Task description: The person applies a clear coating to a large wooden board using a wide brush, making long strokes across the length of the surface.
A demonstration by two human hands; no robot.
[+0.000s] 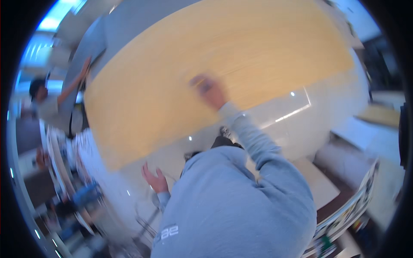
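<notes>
A wide yellow-tan panel [172, 69] with a smooth, faintly streaked face spreads before me. Over its near middle part is my right hand [211, 92], smeared by motion, the fingers closed around a small dark purplish object [200, 81] with an orange-yellow streak. Blur hides what kind of object this is, and whether it touches the panel I cannot tell. My left hand [155, 178] hangs off the panel's near left edge, holding nothing, with thumb and fingers apart.
Beyond the panel lies a grey surface [133, 19]. At the far left a person [53, 103] in a dark cap reaches an arm toward the panel's edge. Pale glossy floor [275, 116] runs along the near side. A shelf with assorted items [344, 215] stands at the lower right.
</notes>
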